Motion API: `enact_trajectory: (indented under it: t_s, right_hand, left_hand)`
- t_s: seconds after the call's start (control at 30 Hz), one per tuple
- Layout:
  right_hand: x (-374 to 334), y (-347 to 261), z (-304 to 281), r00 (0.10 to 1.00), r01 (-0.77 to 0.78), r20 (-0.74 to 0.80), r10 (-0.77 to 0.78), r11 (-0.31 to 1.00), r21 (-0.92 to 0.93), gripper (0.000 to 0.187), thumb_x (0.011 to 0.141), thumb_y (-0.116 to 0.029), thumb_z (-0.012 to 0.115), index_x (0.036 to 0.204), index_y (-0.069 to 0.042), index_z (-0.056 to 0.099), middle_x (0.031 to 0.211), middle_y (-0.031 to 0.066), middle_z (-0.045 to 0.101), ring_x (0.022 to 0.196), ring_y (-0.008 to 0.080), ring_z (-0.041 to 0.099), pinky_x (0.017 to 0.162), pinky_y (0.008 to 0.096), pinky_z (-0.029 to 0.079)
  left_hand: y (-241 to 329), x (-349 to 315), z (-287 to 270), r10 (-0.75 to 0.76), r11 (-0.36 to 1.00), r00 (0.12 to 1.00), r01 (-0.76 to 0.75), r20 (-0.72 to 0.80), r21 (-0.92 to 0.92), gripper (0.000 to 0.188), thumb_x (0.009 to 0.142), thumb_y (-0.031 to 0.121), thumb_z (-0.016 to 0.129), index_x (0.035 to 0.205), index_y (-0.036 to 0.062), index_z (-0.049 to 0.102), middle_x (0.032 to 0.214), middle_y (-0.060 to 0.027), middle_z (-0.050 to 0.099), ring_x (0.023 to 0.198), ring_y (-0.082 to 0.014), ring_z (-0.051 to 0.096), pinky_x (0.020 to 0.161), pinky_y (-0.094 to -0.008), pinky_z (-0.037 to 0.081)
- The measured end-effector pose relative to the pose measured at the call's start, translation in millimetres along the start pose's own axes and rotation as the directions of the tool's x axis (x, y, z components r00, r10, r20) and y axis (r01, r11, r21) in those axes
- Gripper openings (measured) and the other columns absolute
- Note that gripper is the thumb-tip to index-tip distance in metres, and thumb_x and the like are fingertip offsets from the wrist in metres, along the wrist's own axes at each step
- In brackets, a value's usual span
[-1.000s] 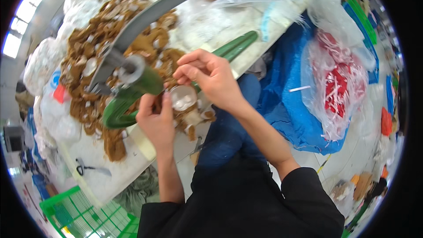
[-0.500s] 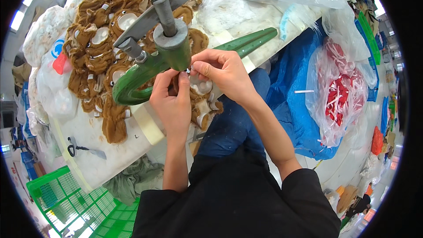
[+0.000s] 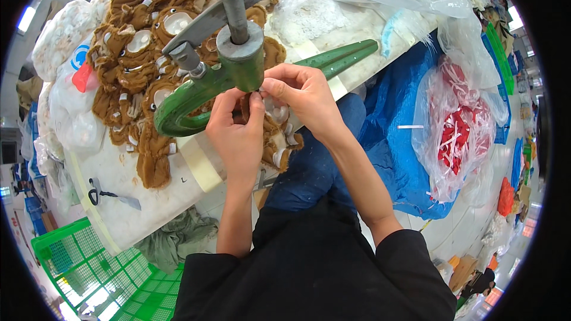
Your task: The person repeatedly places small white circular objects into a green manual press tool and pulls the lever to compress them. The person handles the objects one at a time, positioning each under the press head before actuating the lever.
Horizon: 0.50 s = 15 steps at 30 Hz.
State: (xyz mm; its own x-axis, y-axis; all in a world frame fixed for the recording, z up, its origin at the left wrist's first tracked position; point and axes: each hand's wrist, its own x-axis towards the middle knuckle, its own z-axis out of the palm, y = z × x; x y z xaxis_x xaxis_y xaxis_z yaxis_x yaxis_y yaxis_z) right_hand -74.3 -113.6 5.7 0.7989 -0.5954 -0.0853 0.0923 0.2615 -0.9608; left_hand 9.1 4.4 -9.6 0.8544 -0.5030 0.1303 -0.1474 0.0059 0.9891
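Observation:
A green hand press with a grey metal lever stands on the table in front of me. Right under its ram, both hands pinch a brown plush skin with pale patches, which hangs down toward my lap. My left hand grips it from the left, thumb and fingers closed. From the right, my right hand pinches with thumb and forefinger at the same spot, close to the left fingertips. Whatever small part sits between the fingertips is too small to make out.
A heap of brown plush skins with eyes covers the table's left. Snips lie near the front edge, above a green crate. White filled bags line the far left. On the right, a clear bag of red scraps rests on blue sheeting.
The view has shifted a little, so the press sits slightly further right in it. Both hands stay at the ram, fingertips still pinching the plush skin, with only small finger movement.

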Motion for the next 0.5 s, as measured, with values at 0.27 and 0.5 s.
enact_trajectory:
  t_s: [0.27, 0.5]
  right_hand:
    - [1.5, 1.4, -1.9, 1.000, 0.001, 0.016, -0.001, 1.000, 0.028, 0.017, 0.097, -0.012, 0.072, 0.106, 0.002, 0.073, 0.095, 0.0020, 0.072, 0.089, 0.0080, 0.065, 0.082, 0.0240, 0.052]
    - [1.4, 0.5, 0.3, 1.000, -0.001, 0.023, 0.001, 1.000, 0.022, 0.016, 0.097, -0.013, 0.071, 0.105, 0.001, 0.072, 0.097, 0.0014, 0.072, 0.089, 0.0068, 0.064, 0.083, 0.0239, 0.051]
  left_hand:
    - [0.6, -0.7, -1.2, 0.012, 0.999, 1.000, -0.012, 0.011, 0.045, 0.012, 0.092, 0.003, 0.073, 0.103, -0.0011, 0.073, 0.091, -0.0011, 0.062, 0.072, -0.0055, 0.058, 0.064, -0.0228, 0.048]
    - [0.6, -1.0, -0.8, 0.043, 0.996, 0.999, -0.044, 0.005, 0.083, 0.013, 0.092, 0.004, 0.074, 0.104, 0.0003, 0.073, 0.090, -0.0014, 0.063, 0.073, -0.0064, 0.059, 0.065, -0.0237, 0.049]
